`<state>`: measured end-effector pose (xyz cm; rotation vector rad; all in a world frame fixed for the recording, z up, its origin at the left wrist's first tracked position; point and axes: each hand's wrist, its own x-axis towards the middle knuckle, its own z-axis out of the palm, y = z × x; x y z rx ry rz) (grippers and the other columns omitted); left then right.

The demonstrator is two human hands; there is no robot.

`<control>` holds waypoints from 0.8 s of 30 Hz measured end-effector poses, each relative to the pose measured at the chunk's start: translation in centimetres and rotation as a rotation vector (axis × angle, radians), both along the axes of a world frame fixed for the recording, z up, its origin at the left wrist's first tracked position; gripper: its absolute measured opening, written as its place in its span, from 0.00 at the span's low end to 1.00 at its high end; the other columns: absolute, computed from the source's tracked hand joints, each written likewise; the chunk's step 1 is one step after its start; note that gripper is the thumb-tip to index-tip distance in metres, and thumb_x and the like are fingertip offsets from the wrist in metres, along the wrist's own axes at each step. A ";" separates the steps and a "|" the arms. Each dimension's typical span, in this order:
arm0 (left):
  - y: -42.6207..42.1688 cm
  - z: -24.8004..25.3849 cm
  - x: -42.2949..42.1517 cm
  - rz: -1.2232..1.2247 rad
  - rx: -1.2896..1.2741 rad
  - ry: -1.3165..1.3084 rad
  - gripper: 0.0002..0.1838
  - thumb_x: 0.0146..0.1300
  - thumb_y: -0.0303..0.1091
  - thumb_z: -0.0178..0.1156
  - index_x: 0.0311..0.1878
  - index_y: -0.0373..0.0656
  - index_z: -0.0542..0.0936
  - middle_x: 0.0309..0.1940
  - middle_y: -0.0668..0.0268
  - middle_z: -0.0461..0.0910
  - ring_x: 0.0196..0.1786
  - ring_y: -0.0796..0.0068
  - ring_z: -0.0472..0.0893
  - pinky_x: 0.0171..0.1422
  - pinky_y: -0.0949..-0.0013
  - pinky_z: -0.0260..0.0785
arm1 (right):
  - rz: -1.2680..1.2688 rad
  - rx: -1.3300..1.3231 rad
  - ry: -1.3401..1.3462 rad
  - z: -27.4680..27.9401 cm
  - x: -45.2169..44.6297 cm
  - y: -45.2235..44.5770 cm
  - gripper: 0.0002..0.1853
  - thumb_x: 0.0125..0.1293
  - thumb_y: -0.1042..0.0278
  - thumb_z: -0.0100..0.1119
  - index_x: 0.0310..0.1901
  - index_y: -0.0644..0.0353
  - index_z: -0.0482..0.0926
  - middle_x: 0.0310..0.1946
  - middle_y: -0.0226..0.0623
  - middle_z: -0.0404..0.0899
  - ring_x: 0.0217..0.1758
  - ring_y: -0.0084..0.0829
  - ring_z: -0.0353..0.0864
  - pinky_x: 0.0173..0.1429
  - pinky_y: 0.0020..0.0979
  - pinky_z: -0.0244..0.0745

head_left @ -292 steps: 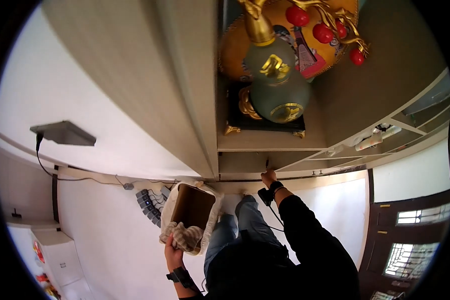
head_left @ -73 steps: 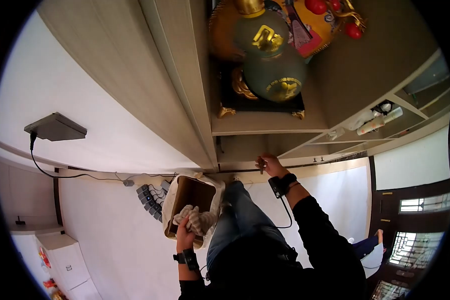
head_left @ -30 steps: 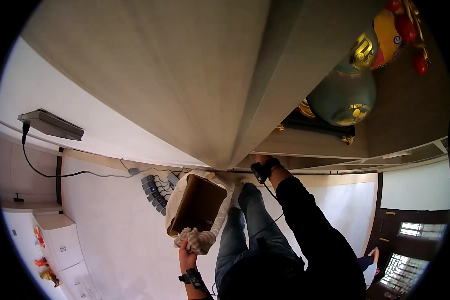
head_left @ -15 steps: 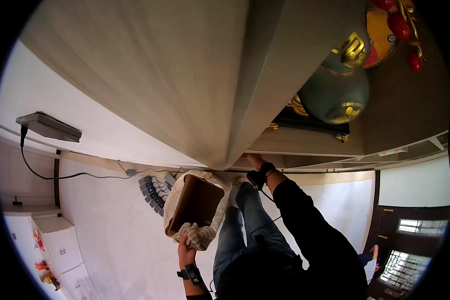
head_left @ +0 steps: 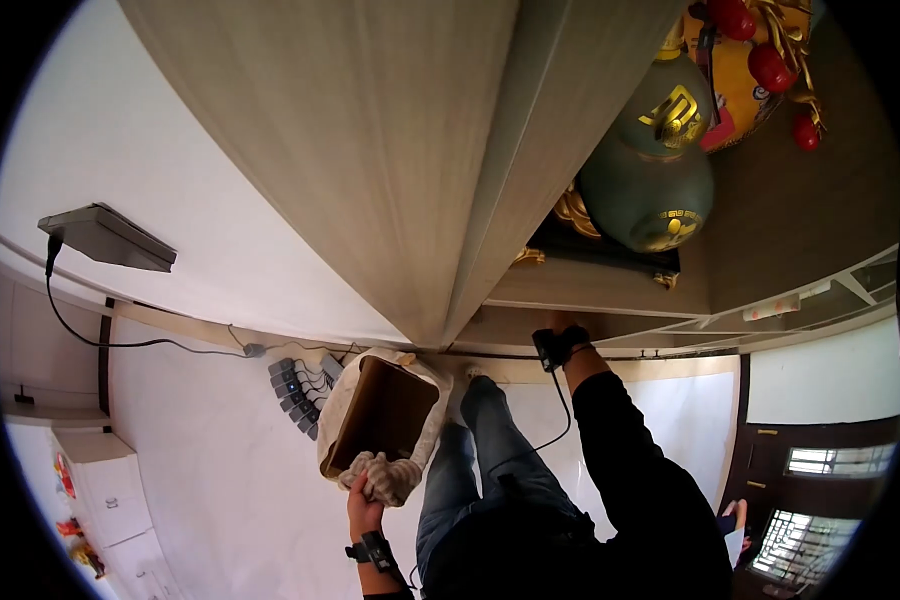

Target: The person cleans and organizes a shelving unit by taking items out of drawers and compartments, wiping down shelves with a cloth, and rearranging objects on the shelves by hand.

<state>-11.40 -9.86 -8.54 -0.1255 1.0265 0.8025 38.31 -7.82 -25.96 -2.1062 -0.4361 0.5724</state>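
My left hand (head_left: 366,508) is closed on a bunched beige-and-white striped cloth (head_left: 388,478) at the near edge of a box (head_left: 388,412). The box is brown inside, with whitish fabric around its outside, and is tilted toward me. My right hand (head_left: 564,322) reaches into a low compartment of the grey-brown shelf (head_left: 610,326). Its fingers are hidden in there, so what it touches cannot be made out. Both wrists wear black devices with cables.
Above right, a green gourd-shaped ornament (head_left: 650,170) with gold marks stands in the cabinet beside red beads (head_left: 770,68). Several black devices (head_left: 294,396) with cables lie left of the box. A grey device (head_left: 110,238) is at left. Another person's arm (head_left: 738,522) shows at right.
My right hand has moved right along the low shelf compartment. The view has shifted slightly. My left hand keeps hold of the striped cloth at the box.
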 end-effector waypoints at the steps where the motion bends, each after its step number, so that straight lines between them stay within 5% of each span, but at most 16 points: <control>1: -0.1 -0.2 -0.1 0.003 0.002 -0.002 0.14 0.55 0.28 0.49 0.46 0.36 0.68 0.42 0.60 0.73 0.45 0.67 0.73 0.51 0.69 0.64 | -0.018 -0.016 -0.038 0.2 0.7 0.0 0.22 0.58 0.61 0.46 0.52 0.57 0.57 0.44 0.35 0.59 0.39 0.30 0.62 0.42 0.30 0.60; 15: -1.2 -1.3 -0.2 0.024 0.032 -0.067 0.15 0.56 0.27 0.48 0.48 0.36 0.66 0.44 0.59 0.72 0.45 0.68 0.72 0.51 0.68 0.65 | -0.160 0.044 -0.156 0.4 1.8 -0.3 0.14 0.58 0.65 0.45 0.45 0.57 0.63 0.32 0.33 0.62 0.27 0.26 0.62 0.31 0.28 0.59; 24: -1.5 -0.8 0.1 0.069 0.075 -0.009 0.17 0.55 0.27 0.48 0.49 0.37 0.65 0.45 0.58 0.71 0.47 0.66 0.71 0.54 0.65 0.63 | -0.046 0.189 0.226 -2.9 -2.0 -0.4 0.10 0.57 0.68 0.44 0.41 0.58 0.67 0.23 0.31 0.63 0.20 0.24 0.61 0.23 0.27 0.59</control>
